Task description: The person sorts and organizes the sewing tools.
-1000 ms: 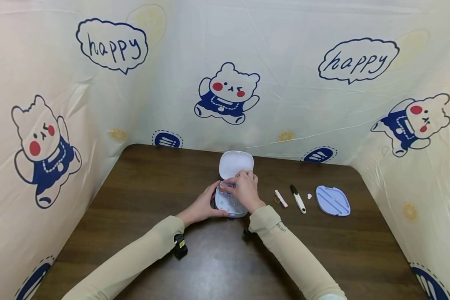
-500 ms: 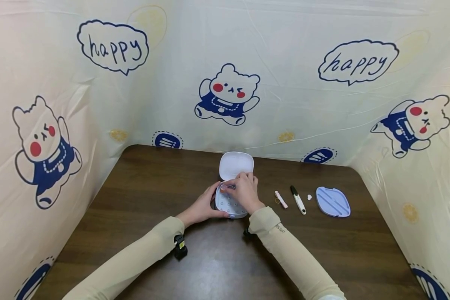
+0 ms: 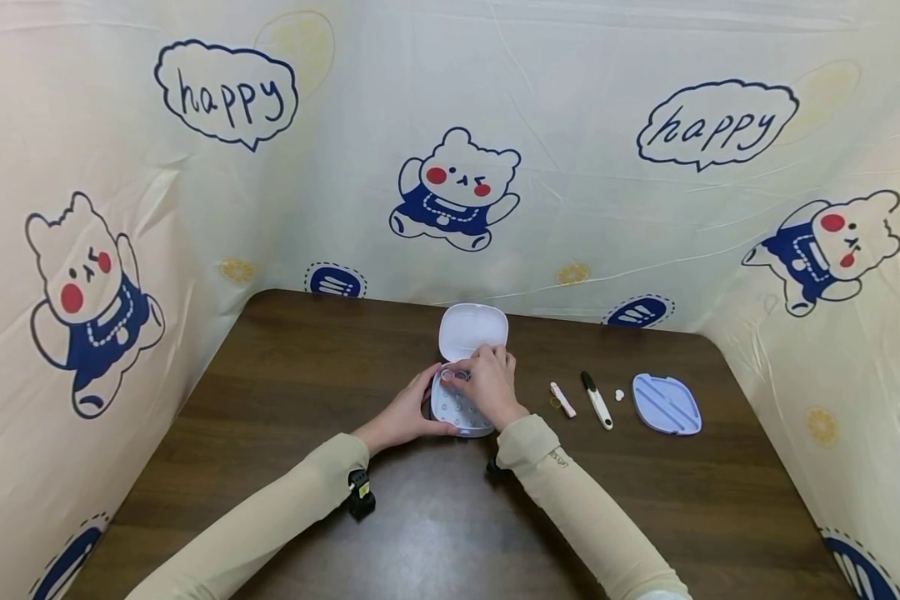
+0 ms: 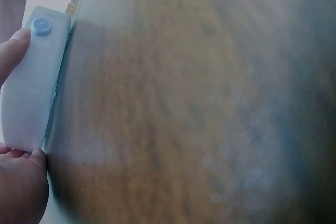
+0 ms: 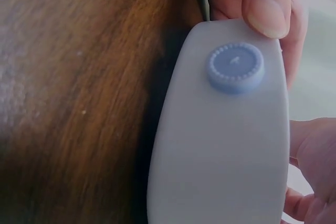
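Note:
A white hinged case (image 3: 461, 408) lies on the brown table, lid (image 3: 473, 325) raised behind it. A blue ribbed knob (image 5: 236, 66) sits on its front face. My left hand (image 3: 405, 417) spans the case's left side. In the left wrist view its thumb (image 4: 13, 53) rests at the front near the knob and its fingers (image 4: 23, 182) at the far end. Over the case's tray, my right hand (image 3: 491, 383) pinches a small round orange-tinted piece (image 3: 447, 377), spool-like, near the back left. Another small round rim shows beside it, partly covered by the fingers.
Right of the case lie a pink keychain-like stick (image 3: 562, 400) with a gold ring, a black-and-white slim tool (image 3: 596, 400), a small white piece (image 3: 619, 395) and a light-blue grooved tray (image 3: 666, 404). A printed cloth (image 3: 330, 208) stands behind the table.
The small round piece and my right fingertips have lowered slightly towards the tray. My left hand and the case hold their place.

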